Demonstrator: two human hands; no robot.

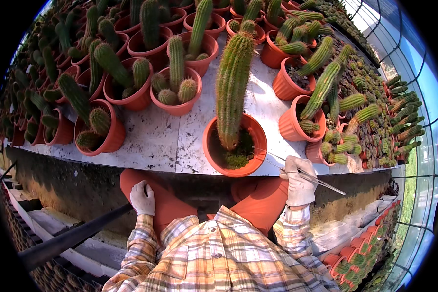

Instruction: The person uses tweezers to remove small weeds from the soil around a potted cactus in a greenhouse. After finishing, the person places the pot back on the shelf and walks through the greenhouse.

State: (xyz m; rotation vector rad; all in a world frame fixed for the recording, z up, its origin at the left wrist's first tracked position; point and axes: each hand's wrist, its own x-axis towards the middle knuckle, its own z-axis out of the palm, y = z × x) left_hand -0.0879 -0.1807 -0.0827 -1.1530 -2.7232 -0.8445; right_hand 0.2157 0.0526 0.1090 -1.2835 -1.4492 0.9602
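A tall columnar cactus (234, 91) stands in an orange plastic pot (208, 146) near the front edge of the pale bench top. Green moss (236, 160) covers part of the soil at its base. My right hand (298, 179), in a white glove, holds long metal tweezers (323, 183). Their thin tips reach over the pot's right rim, above the soil beside the cactus. My left hand (143, 198), also gloved in white, rests on my left thigh with its fingers curled and nothing visible in it.
Potted cacti stand close together on the bench (149, 146), at the left, back and right. A nearby pot (98, 127) sits at the left front edge, another (301, 120) to the right. A dark pole (76, 233) slants at lower left. Small pots (346, 252) line the lower right.
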